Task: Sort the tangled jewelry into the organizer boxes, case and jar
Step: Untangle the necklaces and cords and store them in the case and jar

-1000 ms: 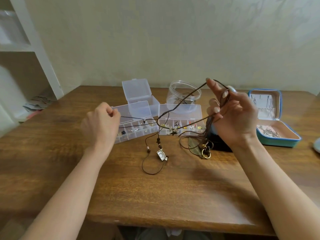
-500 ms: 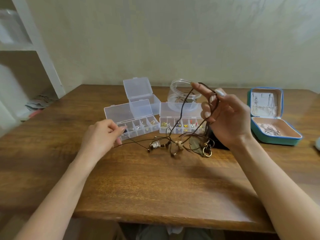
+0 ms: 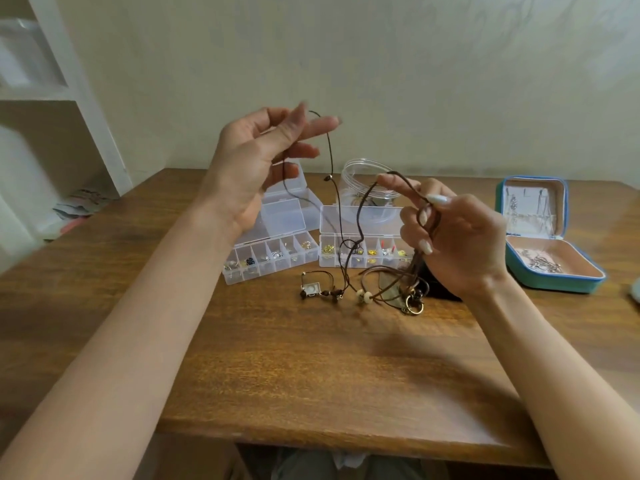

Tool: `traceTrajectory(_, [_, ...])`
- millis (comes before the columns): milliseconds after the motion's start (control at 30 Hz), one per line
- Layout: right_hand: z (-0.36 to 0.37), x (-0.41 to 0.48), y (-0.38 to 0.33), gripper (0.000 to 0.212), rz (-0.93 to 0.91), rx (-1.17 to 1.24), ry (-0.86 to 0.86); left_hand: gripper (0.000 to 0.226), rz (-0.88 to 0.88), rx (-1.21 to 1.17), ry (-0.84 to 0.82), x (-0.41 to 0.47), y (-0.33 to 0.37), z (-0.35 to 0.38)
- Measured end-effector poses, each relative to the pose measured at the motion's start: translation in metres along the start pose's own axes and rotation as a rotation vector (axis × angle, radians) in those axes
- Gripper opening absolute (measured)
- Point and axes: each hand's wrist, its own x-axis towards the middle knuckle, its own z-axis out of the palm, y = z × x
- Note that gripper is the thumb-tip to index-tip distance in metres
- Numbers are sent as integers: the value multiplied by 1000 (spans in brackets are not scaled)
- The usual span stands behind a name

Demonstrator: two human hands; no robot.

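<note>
Partly done: organizer boxes (image 3: 270, 258) and case (image 3: 554, 284) hold pieces, yet tangled cords (image 3: 388, 271) lie unsorted mid-frame; right hand (image 3: 460, 244) grips them, left hand (image 3: 249, 161), blurred, perhaps hooks one strand.

Wooden table (image 3: 311, 375), brown with visible grain, fills the middle ground. Plain pale wall (image 3: 415, 64) behind its far edge. White shelving unit (image 3: 79, 98) at far left; loose papers (image 3: 79, 206) low beside it. Small pale object (image 3: 636, 289) cut off at the table's right edge.
</note>
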Motion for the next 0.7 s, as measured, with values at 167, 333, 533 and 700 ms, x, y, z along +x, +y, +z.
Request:
traceTrajectory(167, [6, 0, 0, 28, -1, -61, 31, 8, 21, 99, -19, -5, -2, 7])
traceTrajectory(333, [8, -1, -1, 16, -20, -79, 146, 4, 142, 55, 74, -10, 8, -6])
traceTrajectory(533, [5, 0, 0, 22, -17, -23, 211, 11, 4, 304, -151, -26, -3, -26])
traceTrajectory(700, [5, 1, 2, 16, -14, -37, 225, 18, -306, 606, -991, -50, -17, -29])
